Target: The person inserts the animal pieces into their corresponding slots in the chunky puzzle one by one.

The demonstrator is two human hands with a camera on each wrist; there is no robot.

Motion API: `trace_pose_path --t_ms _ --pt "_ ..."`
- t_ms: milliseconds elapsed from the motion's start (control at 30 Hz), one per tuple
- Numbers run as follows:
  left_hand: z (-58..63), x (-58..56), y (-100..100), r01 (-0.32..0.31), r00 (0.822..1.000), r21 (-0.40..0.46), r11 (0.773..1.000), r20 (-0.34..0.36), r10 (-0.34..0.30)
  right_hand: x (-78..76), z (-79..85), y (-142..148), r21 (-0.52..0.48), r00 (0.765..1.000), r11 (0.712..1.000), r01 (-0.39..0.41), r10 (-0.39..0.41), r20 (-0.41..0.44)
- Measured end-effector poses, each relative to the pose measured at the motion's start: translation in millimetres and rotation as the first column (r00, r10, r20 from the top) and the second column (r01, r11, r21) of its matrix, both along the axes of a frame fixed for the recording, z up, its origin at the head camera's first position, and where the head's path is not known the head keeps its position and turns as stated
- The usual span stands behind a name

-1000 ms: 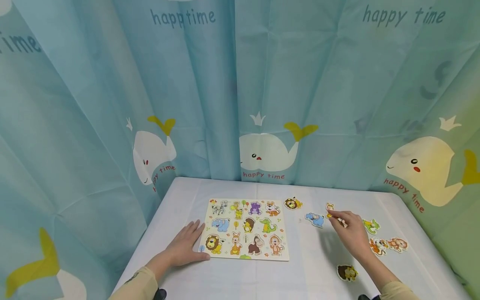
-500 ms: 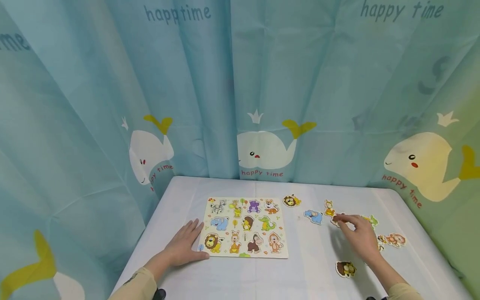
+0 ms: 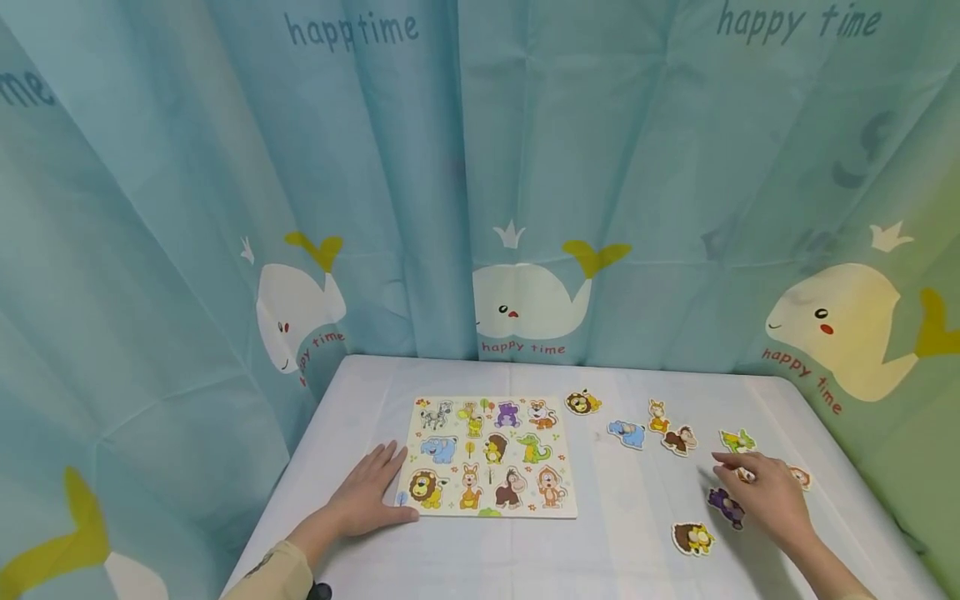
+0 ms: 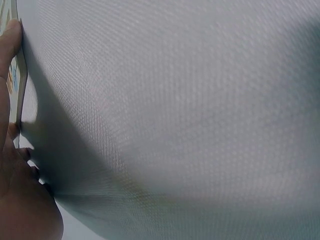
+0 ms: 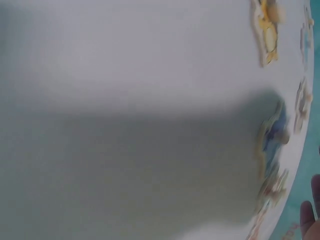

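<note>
Fingers [image 3: 738, 458] of the right hand [image 3: 767, 496] hang loosely bent, gripping nothing visible, well right of the cream rectangular animal-picture board [image 3: 450, 510]. Also right of that board, a flat purple hippo-shaped piece [image 3: 725, 505] lies just on the near side of those fingers, its long axis slanting nearward, away from the board. The left hand [image 3: 366, 493], farther off, rests outstretched at the board's left edge.

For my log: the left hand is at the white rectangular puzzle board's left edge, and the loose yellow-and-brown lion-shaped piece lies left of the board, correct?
No: the head view shows the loose lion-shaped piece right of the board; the rest stands.
</note>
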State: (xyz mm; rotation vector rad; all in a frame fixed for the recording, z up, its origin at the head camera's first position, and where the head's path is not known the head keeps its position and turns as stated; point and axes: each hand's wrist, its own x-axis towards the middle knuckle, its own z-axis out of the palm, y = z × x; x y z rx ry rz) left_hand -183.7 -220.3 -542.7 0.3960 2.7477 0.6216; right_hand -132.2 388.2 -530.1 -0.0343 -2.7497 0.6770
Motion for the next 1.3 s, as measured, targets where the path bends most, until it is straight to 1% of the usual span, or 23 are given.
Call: trace_pose_path --t_ms 167,233,400,667,933,1167,1300 --pt "-0.5 0.3 0.0 0.003 1.0 0.003 1.0 -0.003 -0.003 9.5 -1.6 9.5 0.043 0.997 0.999 -0.009 0.006 0.072" --pt "-1.0 -0.1 -0.1 0.006 1.0 0.0 1.0 -0.006 -0.006 13.2 -2.4 13.4 0.067 0.996 0.998 -0.018 0.012 0.085" --pt "-2.5 -1.6 -0.2 0.002 1.0 -0.004 1.0 -0.014 -0.002 18.6 -6.9 19.4 0.088 0.995 0.995 -0.041 0.032 0.093" --pt "-1.4 -0.2 -0.5 0.002 1.0 0.001 1.0 -0.012 -0.002 24.2 -14.0 20.8 0.084 0.994 0.996 -0.037 0.028 0.106" --pt "-2.2 -0.4 -0.1 0.012 1.0 -0.002 1.0 -0.026 -0.012 25.6 -20.2 23.7 0.117 0.998 0.992 -0.046 0.039 0.059" --pt "-2.9 -0.5 -0.2 0.012 0.999 -0.002 1.0 -0.041 -0.012 26.3 -27.0 25.9 0.126 0.995 0.989 -0.077 0.083 -0.048" --pt "-3.9 0.2 -1.0 0.017 0.999 0.021 1.0 -0.049 -0.016 24.2 -27.9 26.6 0.139 0.993 0.986 -0.092 0.101 -0.06"
